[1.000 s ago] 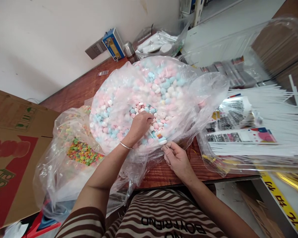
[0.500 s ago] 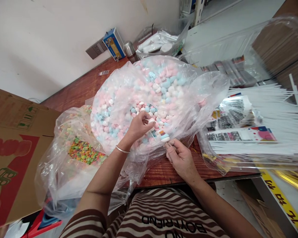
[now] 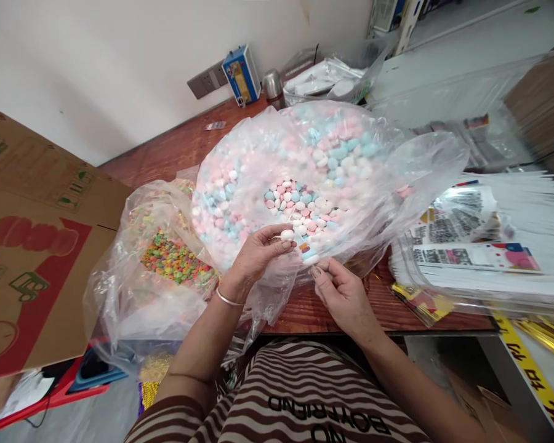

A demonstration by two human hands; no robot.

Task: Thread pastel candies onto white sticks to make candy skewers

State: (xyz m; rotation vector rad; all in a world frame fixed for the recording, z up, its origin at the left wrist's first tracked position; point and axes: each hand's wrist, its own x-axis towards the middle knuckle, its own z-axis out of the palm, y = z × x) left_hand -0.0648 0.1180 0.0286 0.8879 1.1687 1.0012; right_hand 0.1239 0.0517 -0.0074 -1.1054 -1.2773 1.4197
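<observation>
Between the thumb and fingers of my left hand point(image 3: 258, 251) is a white oval candy point(image 3: 287, 235). My right hand point(image 3: 344, 294) pinches the near end of a short row of candies point(image 3: 307, 252), with small orange pieces above blue and white ovals. Whether a thread joins them I cannot tell. Both hands are over the near edge of a large clear plastic bag point(image 3: 258, 147), filled with pink, blue and white candies point(image 3: 300, 203) that show through its opening. Left of it, a second clear bag holds small multicoloured ring-shaped pieces point(image 3: 178, 258).
At the left stands a cardboard box point(image 3: 46, 246). A clear tray point(image 3: 443, 295) of white strips and printed packets point(image 3: 475, 257) lies on the right. Behind the bags are a metal flask point(image 3: 272, 86), a blue device point(image 3: 242, 74) and a basket point(image 3: 332, 83) of white packets.
My left hand has drawn back from the bag's opening towards me, bringing the white candy near the row. My right hand keeps its pinch. The whole view has shifted, with things now further right.
</observation>
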